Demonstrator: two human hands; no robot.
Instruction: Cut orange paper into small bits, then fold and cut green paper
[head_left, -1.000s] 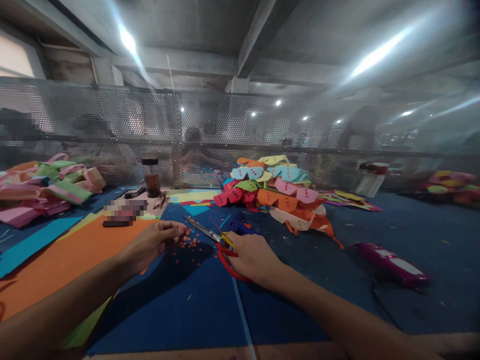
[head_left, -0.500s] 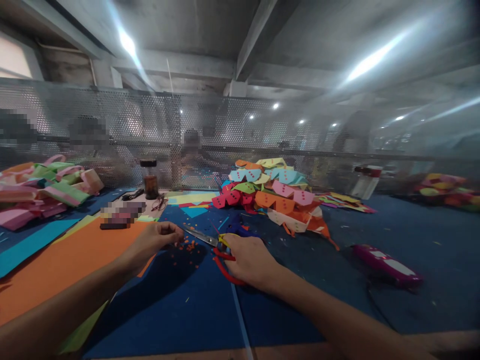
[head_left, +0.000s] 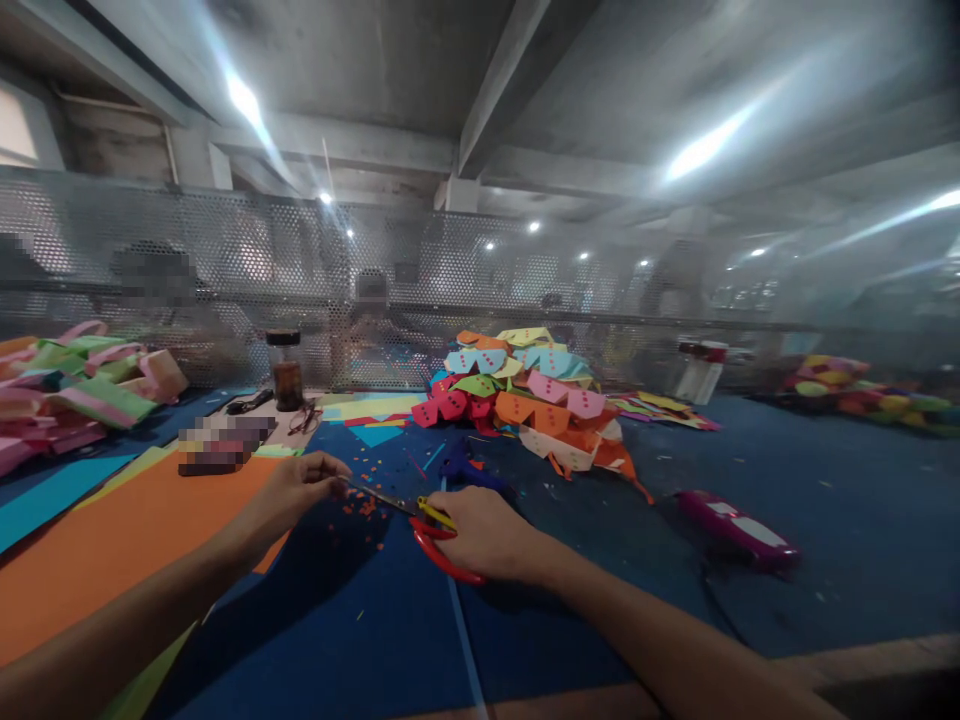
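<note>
My right hand point(head_left: 495, 532) is wrapped round a pair of scissors point(head_left: 391, 500) with red and yellow handles, its blades pointing left. The blade tips reach the fingers of my left hand point(head_left: 311, 482), which are pinched together. Whatever those fingers hold is too small to make out. Beneath the blades, tiny orange paper scraps point(head_left: 360, 512) lie scattered on the blue table surface point(head_left: 360, 640). Below my left forearm is a large orange paper sheet point(head_left: 150, 540).
Behind my right hand lies a blue glue gun point(head_left: 472, 472). A pile of coloured paper shapes with dots point(head_left: 536, 395) stands farther back. A dark-lidded jar point(head_left: 286, 372) is at the back left. A purple device point(head_left: 739, 530) with a cord sits right. Perforated metal screening point(head_left: 262, 240) crosses the back.
The view has turned slightly, so most things sit a little farther left and lower. Both hands stay close together, with the scissors' tips still at my left fingers.
</note>
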